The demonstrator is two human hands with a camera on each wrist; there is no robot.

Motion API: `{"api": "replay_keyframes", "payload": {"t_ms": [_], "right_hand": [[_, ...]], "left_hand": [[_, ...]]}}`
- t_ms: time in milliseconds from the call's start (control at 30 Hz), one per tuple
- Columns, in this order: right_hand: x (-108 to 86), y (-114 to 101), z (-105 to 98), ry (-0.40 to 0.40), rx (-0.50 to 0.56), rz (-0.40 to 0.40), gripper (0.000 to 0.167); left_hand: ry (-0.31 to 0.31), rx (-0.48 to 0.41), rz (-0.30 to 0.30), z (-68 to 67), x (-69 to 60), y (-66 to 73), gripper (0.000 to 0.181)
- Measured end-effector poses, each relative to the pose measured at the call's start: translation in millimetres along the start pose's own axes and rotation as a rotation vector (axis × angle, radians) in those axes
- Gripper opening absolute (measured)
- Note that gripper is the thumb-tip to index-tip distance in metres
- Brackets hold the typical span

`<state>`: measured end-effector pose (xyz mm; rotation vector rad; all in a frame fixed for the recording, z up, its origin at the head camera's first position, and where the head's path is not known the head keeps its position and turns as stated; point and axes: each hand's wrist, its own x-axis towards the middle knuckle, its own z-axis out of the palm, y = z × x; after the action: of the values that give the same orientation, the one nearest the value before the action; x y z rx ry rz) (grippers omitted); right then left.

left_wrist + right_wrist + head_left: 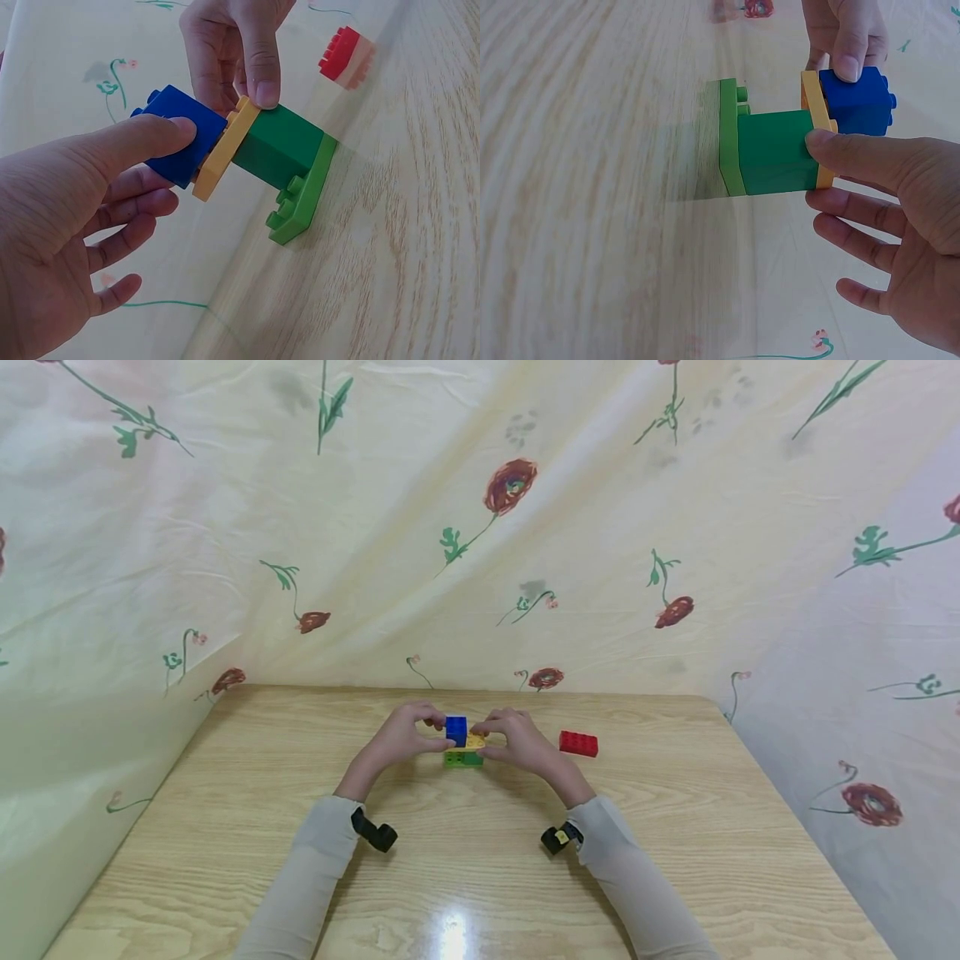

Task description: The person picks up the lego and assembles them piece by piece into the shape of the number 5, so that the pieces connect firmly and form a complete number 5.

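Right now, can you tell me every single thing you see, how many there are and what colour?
Table: 1, pale wood, under the blocks
Flowered cloth: at least 1, cream with red and green pattern, behind and beside the table
Light green piece: 1, light green, on the table
Dark green block: 1, dark green, on the light green piece
Yellow piece: 1, yellow, on the dark green block
Blue block: 1, blue, at the yellow piece's left end; can't tell if fully pressed on
Red block: 1, red, on the table, right of the yellow piece
Wrist devices: 2, mostly black, one left, one right
Sleeves: 2, pale grey, one each side
Left hand: 1, bare, pinching the blue block
Right hand: 1, bare, gripping the yellow piece
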<state>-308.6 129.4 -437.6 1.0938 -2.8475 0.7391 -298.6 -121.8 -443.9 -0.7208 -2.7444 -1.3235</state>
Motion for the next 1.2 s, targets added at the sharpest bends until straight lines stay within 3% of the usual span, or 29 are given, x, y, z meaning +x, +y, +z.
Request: {"api": "replay_keyframes", "payload": {"t_ms": [833, 1200], "right_hand": [[-0.3, -1.3, -0.4, 0.002, -0.009, -0.014, 0.033], [-1.8, -1.5, -0.4, -0.003, -0.001, -0.002, 0.033]], "left_hand": [[0.004, -0.041, -0.013, -0.3, -1.4, -1.0, 0.025], [-0.010, -0.005, 0.009, 0.5, -1.2, -1.0, 0.026]]}}
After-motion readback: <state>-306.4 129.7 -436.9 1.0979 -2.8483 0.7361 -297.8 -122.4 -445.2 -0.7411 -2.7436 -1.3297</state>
